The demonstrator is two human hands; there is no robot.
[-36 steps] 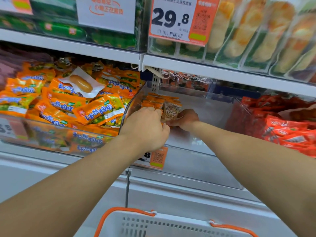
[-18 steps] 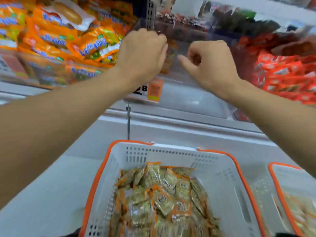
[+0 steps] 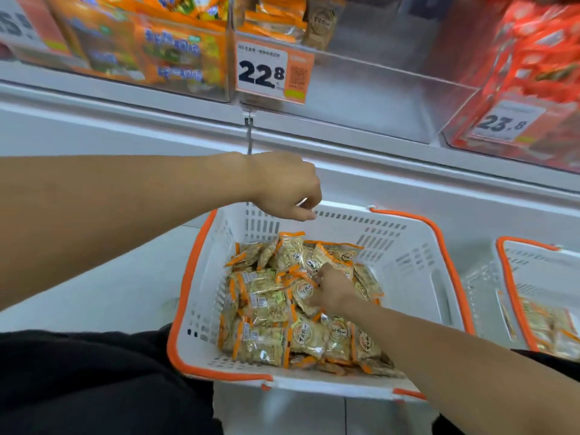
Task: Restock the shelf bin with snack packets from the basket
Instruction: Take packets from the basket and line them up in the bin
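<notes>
Both hands are apart. Down in the basket point(image 3: 417, 271), the right hand point(image 3: 334, 290) lies on the heap of snack packets point(image 3: 270, 312), its fingers curled into the top packets, though whether they have closed round one cannot be told. Higher and to its left, the left hand point(image 3: 285, 186) hangs over the basket's far rim, fingers loosely curled, holding nothing.

Around the right hand the packets fill the middle and near side of the basket, leaving bare white floor and slotted wall to its right. An orange rim runs along the basket's left side, near edge and far right corner. Further right stands a second basket point(image 3: 514, 271) with an orange rim and a few packets inside, just beside the first.

Above the left hand a white ledge runs across, and above that sits the clear shelf bin point(image 3: 392, 98) with a price tag point(image 3: 273, 73) on its front edge. A few packets lie at its left end; the rest of its floor is bare. Orange packs point(image 3: 169, 51) fill the bin left of it, red packs point(image 3: 539, 48) the bin right.
</notes>
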